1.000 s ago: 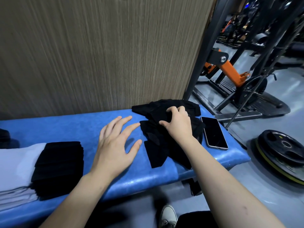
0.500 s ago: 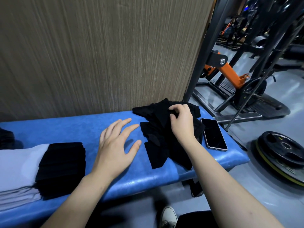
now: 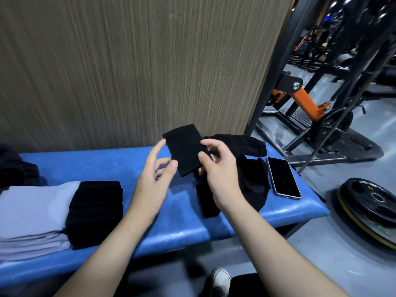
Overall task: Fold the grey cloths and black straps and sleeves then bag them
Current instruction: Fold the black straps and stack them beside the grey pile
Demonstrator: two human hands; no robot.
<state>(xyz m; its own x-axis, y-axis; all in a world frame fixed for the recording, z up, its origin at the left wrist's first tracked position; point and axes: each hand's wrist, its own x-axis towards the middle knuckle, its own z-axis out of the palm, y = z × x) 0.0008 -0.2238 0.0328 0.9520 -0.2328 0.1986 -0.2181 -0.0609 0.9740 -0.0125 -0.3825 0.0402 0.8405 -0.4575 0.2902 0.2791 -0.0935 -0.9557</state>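
Note:
My right hand (image 3: 218, 168) pinches a flat black sleeve (image 3: 184, 151) by its right edge and holds it up above the blue bench (image 3: 102, 166). My left hand (image 3: 154, 179) is raised beside the sleeve's left edge, fingers spread and loosely bent, with the fingertips near it and no clear grip. A loose heap of black straps and sleeves (image 3: 248, 168) lies on the bench under and to the right of my right hand. At the left sit a folded stack of black pieces (image 3: 96, 211) and folded grey cloths (image 3: 32, 215).
A phone (image 3: 282, 177) lies face up near the bench's right end. A wooden panel (image 3: 128, 61) rises behind the bench. Gym machines with an orange arm (image 3: 304, 99) and weight plates (image 3: 372, 209) on the floor stand to the right. My shoe (image 3: 220, 281) shows below.
My right hand has lifted one black sleeve out of the heap. My left hand has left the bench and risen toward the sleeve.

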